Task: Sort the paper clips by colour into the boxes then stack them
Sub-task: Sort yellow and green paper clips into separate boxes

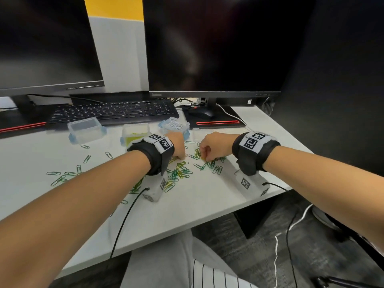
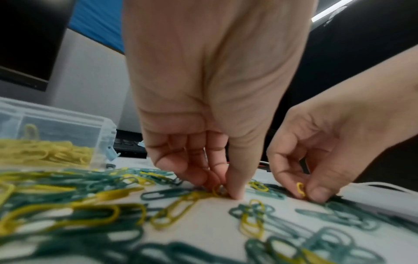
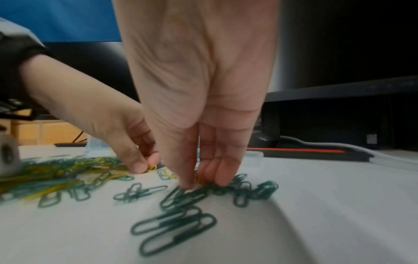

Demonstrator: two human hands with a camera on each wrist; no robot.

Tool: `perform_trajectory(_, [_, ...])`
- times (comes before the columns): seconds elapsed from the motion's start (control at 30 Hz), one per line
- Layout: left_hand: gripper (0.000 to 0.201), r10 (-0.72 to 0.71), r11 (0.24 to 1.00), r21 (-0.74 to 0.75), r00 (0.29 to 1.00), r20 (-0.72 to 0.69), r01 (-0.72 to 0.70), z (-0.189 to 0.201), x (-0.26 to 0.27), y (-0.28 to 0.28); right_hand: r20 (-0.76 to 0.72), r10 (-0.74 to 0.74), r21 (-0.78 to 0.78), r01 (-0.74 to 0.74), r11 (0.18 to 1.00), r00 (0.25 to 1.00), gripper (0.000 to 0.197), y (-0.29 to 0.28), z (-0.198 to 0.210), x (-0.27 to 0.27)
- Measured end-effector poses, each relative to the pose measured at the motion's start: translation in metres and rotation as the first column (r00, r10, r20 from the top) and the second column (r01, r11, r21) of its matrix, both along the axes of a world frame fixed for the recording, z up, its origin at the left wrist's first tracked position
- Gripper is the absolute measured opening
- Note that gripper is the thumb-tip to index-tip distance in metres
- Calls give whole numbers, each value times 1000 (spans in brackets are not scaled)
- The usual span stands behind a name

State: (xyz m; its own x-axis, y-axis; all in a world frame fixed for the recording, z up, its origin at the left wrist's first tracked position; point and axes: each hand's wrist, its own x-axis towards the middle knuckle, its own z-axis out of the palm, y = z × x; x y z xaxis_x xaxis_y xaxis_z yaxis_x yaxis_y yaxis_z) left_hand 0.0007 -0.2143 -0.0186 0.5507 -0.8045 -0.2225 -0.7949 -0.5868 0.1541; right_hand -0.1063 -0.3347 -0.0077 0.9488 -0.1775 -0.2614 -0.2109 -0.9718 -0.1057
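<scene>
Green and yellow paper clips (image 1: 180, 170) lie mixed in a heap on the white desk (image 1: 207, 196). My left hand (image 2: 222, 189) reaches down at the heap's far edge, thumb and fingers pinching a yellow clip (image 2: 217, 190) that still lies on the desk. Just to its right, my right hand (image 3: 201, 182) pinches another yellow clip (image 2: 300, 190) among green clips (image 3: 176, 225). Behind the hands stand three clear boxes: an empty box (image 1: 86, 129), a box of yellow clips (image 1: 135, 135) and a box of white clips (image 1: 174, 125).
More green clips (image 1: 62, 176) are strewn to the left. A flat clear lid (image 1: 200, 133) lies behind the right hand. A keyboard (image 1: 112, 112), a mouse (image 1: 200, 113) and two monitors (image 1: 212, 44) line the back. The desk's front edge (image 1: 187, 227) is close to me.
</scene>
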Motion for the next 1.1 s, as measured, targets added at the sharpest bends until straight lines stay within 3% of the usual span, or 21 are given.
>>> perform_trajectory(0.07, [21,3,1000,-27,997,-75,-5,1,0,0,-20,-13,29,14,999,1000,8,-4,-1,1])
perform_trajectory(0.13, [13,22,989,-139,983,-181,-47,6,1,2,11,-121,285,112,952,993,1,-12,1,1])
perform_trajectory(0.17, [7,36,971,-221,970,-240,-91,9,2,5,46,-217,512,164,843,975,2,-17,3,0])
perform_trajectory(0.23, [2,49,892,-387,901,-430,-233,15,5,12,11,-436,870,206,448,900,12,-29,6,-6])
perform_trajectory(0.3, [9,22,809,-404,708,-706,-428,19,3,16,-118,-538,966,222,133,835,23,-38,5,-10])
perform_trajectory(0.33, [12,-9,780,-369,582,-813,-505,21,0,17,-177,-545,967,249,60,819,25,-40,4,-10])
perform_trajectory(0.37, [14,-19,762,-329,488,-873,-558,22,-3,18,-210,-537,953,294,75,817,23,-41,3,-8])
perform_trajectory(0.4, [16,-11,746,-294,431,-902,-597,22,-5,17,-195,-513,923,333,192,836,17,-37,2,-4])
perform_trajectory(0.5, [25,6,703,-244,348,-938,-669,21,-1,17,23,-228,458,192,868,973,15,-22,2,12])
perform_trajectory(0.53, [23,32,733,-242,388,-921,-635,22,2,19,47,-107,262,91,961,993,17,-15,2,18])
perform_trajectory(0.6, [14,93,892,-251,694,-714,-377,24,9,25,24,-27,100,25,995,999,17,-9,2,26])
perform_trajectory(0.63, [8,68,966,-183,866,-496,-181,24,12,29,7,-11,78,10,997,1000,13,-9,0,30])
perform_trajectory(0.67, [8,-8,996,-85,957,-289,-17,23,15,32,-12,9,65,-8,998,1000,9,-8,-2,33])
perform_trajectory(0.73, [19,-115,990,67,986,-119,124,18,17,37,-63,52,18,-51,999,997,5,-9,-4,40])
perform_trajectory(0.83, [20,-164,985,38,980,-109,169,11,18,39,-35,3,119,1,993,999,4,-12,2,42])
perform_trajectory(0.87, [16,-173,984,31,979,-109,177,10,18,38,-12,-92,290,92,953,996,5,-15,4,39])
perform_trajectory(0.9, [12,-182,982,27,977,-108,186,9,19,38,-34,-201,551,186,814,979,7,-18,6,35])
perform_trajectory(0.97, [10,-187,982,16,975,-122,190,11,20,39,-156,-318,938,241,248,935,11,-28,8,22])
perform_trajectory(1.0, [9,-188,982,5,971,-146,191,11,21,39,-201,-327,976,218,17,923,11,-33,8,15])
perform_trajectory(1.03, [7,-186,982,-16,967,-174,186,11,24,39,-227,-331,972,193,-134,916,8,-38,7,8])
perform_trajectory(1.1, [7,-153,983,-135,951,-268,120,10,26,40,-240,-374,964,173,-204,896,3,-45,3,-3])
